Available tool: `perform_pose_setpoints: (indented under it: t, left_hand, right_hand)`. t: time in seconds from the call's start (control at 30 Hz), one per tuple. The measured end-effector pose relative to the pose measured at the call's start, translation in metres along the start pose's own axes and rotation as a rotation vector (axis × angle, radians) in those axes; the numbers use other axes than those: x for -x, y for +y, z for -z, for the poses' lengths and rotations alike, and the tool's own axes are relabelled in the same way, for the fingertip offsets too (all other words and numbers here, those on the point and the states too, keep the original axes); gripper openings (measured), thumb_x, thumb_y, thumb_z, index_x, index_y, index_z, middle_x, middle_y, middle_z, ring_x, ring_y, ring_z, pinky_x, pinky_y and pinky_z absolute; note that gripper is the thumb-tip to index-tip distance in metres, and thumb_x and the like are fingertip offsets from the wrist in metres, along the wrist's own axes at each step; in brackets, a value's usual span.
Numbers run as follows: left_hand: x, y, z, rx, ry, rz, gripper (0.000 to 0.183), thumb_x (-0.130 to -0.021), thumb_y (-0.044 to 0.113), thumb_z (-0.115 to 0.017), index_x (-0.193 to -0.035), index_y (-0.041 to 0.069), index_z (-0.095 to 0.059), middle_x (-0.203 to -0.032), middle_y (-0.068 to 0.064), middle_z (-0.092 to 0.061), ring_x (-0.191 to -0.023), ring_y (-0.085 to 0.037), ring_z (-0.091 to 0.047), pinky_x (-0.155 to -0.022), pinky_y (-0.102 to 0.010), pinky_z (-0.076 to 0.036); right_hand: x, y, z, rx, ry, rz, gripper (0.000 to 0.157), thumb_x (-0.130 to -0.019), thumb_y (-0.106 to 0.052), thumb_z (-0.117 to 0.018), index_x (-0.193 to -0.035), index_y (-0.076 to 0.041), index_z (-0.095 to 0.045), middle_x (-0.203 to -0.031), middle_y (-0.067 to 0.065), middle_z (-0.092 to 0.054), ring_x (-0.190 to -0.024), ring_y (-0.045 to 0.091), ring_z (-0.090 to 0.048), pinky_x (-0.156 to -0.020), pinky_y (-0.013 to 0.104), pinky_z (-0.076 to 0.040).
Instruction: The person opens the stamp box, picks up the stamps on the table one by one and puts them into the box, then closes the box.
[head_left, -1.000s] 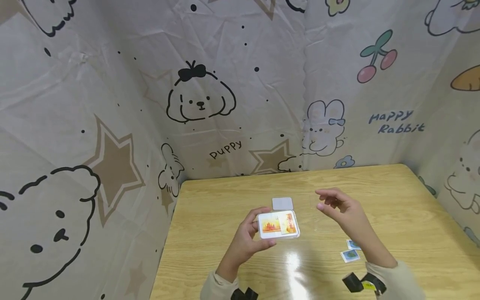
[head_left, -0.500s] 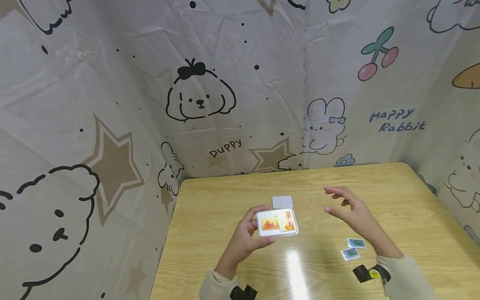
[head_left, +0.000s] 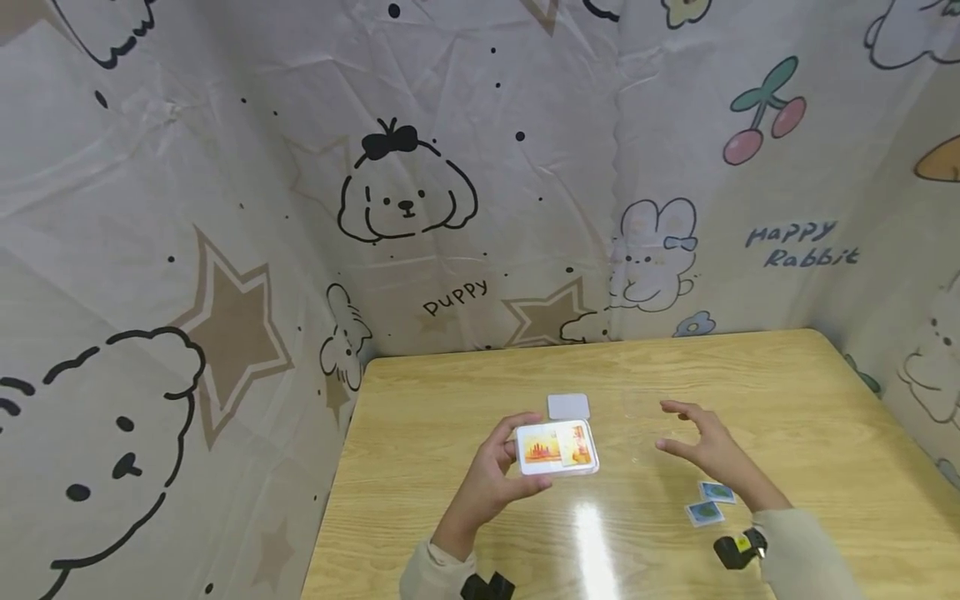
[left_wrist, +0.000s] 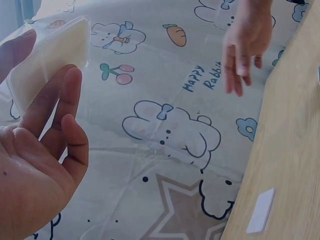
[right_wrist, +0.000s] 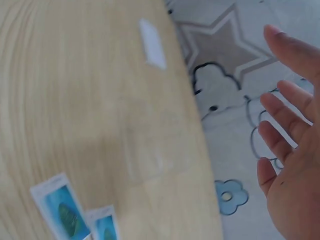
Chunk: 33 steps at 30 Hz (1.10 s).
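My left hand holds up a clear plastic case between thumb and fingers. Inside it lie white-edged cards printed in orange and yellow; in the left wrist view the case shows a plain cream back. My right hand hovers over the table with fingers spread and holds nothing; the right wrist view shows this hand with its palm bare. Below and left of it, a faint transparent plastic piece lies flat on the wood.
A white rectangular piece lies on the wooden table behind the case. Two small blue picture cards lie near my right forearm, edges close together. A printed cloth hangs around the table's back and sides.
My right hand has moved to the right, away from the case, then dropped a little, and its fingers have spread. Both blue cards now show more fully. The left hand stays almost still.
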<state>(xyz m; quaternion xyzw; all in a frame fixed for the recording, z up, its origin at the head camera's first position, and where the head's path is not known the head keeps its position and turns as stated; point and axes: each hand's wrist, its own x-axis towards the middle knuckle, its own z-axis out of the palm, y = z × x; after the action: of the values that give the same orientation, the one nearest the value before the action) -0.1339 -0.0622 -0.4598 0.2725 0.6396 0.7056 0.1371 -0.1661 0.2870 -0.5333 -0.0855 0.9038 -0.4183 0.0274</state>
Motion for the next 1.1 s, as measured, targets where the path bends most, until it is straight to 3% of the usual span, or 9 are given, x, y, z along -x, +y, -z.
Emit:
perform_pose_setpoints:
  t: [0.23,0.47,0.63,0.9,1.1]
  left_hand:
    - [0.001,0.0,0.002,0.002,0.014,-0.023,0.069,-0.079,0.017,-0.072,-0.135,0.003,-0.035,-0.106,-0.035,-0.058,-0.093,-0.006,-0.063,-0.082,-0.023,-0.049]
    - [0.003,0.0,0.004,-0.008,0.025,0.008,0.068,-0.079,0.015,-0.071,-0.136,0.007,-0.035,-0.107,-0.037,-0.057,-0.093,-0.005,-0.063,-0.089,-0.025,-0.046]
    - [0.003,-0.001,0.005,-0.009,0.037,0.022,0.067,-0.079,0.012,-0.071,-0.136,0.008,-0.035,-0.107,-0.036,-0.058,-0.093,-0.005,-0.063,-0.09,-0.025,-0.046]
    - [0.002,-0.004,0.008,-0.007,0.031,-0.007,0.067,-0.08,0.014,-0.071,-0.136,0.004,-0.035,-0.105,-0.04,-0.057,-0.092,-0.005,-0.064,-0.088,-0.024,-0.046]
    - [0.002,-0.001,0.009,-0.021,0.036,0.004,0.068,-0.079,0.015,-0.071,-0.136,0.006,-0.035,-0.104,-0.039,-0.058,-0.091,-0.004,-0.064,-0.087,-0.024,-0.047]
  right_hand:
    - [-0.004,0.023,-0.01,0.033,-0.022,-0.032,0.071,-0.082,-0.039,-0.066,-0.137,-0.004,-0.037,-0.138,0.025,-0.04,-0.122,0.048,-0.033,-0.086,0.072,-0.013]
    - [-0.008,0.043,-0.021,0.027,-0.023,-0.084,0.077,-0.079,-0.036,-0.07,-0.138,-0.003,-0.032,-0.137,0.024,-0.041,-0.12,0.047,-0.032,-0.085,0.063,-0.014]
    - [-0.009,0.054,-0.028,0.088,-0.038,-0.107,0.078,-0.076,-0.033,-0.073,-0.137,-0.005,-0.032,-0.14,0.023,-0.038,-0.118,0.048,-0.031,-0.083,0.057,-0.016]
    - [-0.012,0.065,-0.037,0.166,-0.058,-0.148,0.083,-0.072,-0.035,-0.075,-0.137,-0.005,-0.033,-0.134,0.029,-0.041,-0.119,0.047,-0.029,-0.083,0.055,-0.018]
    - [-0.014,0.074,-0.04,0.212,-0.066,-0.129,0.085,-0.069,-0.037,-0.076,-0.136,-0.004,-0.036,-0.137,0.028,-0.037,-0.118,0.051,-0.026,-0.083,0.059,-0.016]
